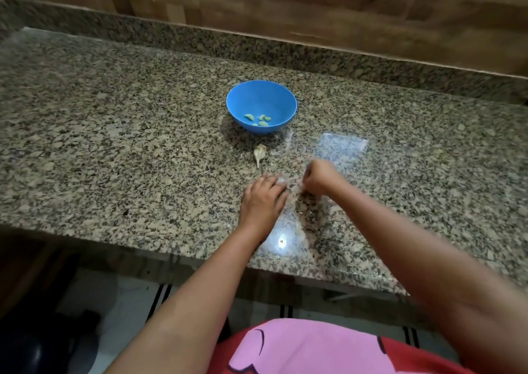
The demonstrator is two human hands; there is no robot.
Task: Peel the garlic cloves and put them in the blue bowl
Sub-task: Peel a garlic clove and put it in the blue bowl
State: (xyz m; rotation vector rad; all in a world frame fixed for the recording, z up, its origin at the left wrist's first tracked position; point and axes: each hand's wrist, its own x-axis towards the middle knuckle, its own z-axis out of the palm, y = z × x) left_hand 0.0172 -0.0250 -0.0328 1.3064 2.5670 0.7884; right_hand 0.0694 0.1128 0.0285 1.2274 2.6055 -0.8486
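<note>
Two hands work close together near the front of the granite counter [114, 133], so take them left to right. Your left hand [264, 198] lies palm down with fingers fairly straight and together, tips at a pale bit of garlic or skin [281, 180] between the hands; can't tell if it pins or pinches it. Your right hand [318, 178] is curled, fingertips tucked toward that same spot, looks like pinching at skin, but motion blur hides what it actually holds. Loose papery peel [290, 225] lies just beside your left wrist. To do this step well, I'd say hold the clove steady with the left, pick at the skin from the tip end with the right, strip it off in one pull, and keep skin out of the bowl. One unpeeled clove [259, 153] waits on the counter beyond your hands, between them and the blue bowl [274, 93]. Peeled cloves [258, 120], about five, already sit in the bowl's bottom, so the task is partly done. Room: bare granite spreads wide to the left and right, and the bowl is a straight reach forward. Counter's front edge is near your wrists, so watch the peel and cloves don't slide off it.
</note>
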